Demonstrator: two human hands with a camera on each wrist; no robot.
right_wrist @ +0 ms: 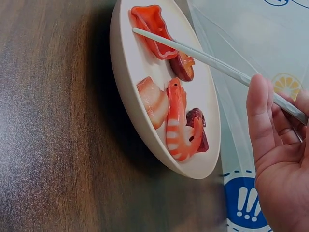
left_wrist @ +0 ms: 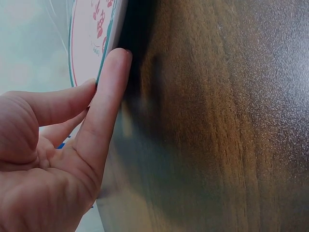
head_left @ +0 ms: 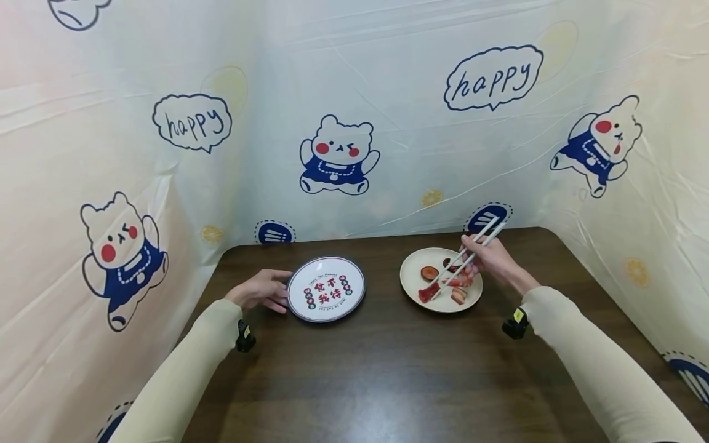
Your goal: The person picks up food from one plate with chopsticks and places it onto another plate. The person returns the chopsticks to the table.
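Note:
At the left, a round white plate with a blue rim and red Chinese lettering [head_left: 327, 289] lies on the table. My left hand [head_left: 263, 290] pinches its left edge, the thumb and a bent finger at the rim [left_wrist: 109, 46]. My right hand [head_left: 490, 257] grips a pair of pale chopsticks [right_wrist: 212, 62] over a cream plate [head_left: 411, 277]. Their tips are at a red pepper-like piece [right_wrist: 152, 26] on the near left of that plate. Beside it are a shrimp [right_wrist: 176, 123], a pinkish-white meat slice [right_wrist: 153, 102], a brown mushroom-like piece [head_left: 429, 272] and a dark red piece [right_wrist: 203, 133].
Both plates stand on a dark brown wooden table [head_left: 354, 381]. A pale curtain [head_left: 399, 160] with cartoon bears and "happy" bubbles surrounds its back and sides. Small black cameras sit on the left wrist [head_left: 245, 337] and the right wrist [head_left: 515, 324].

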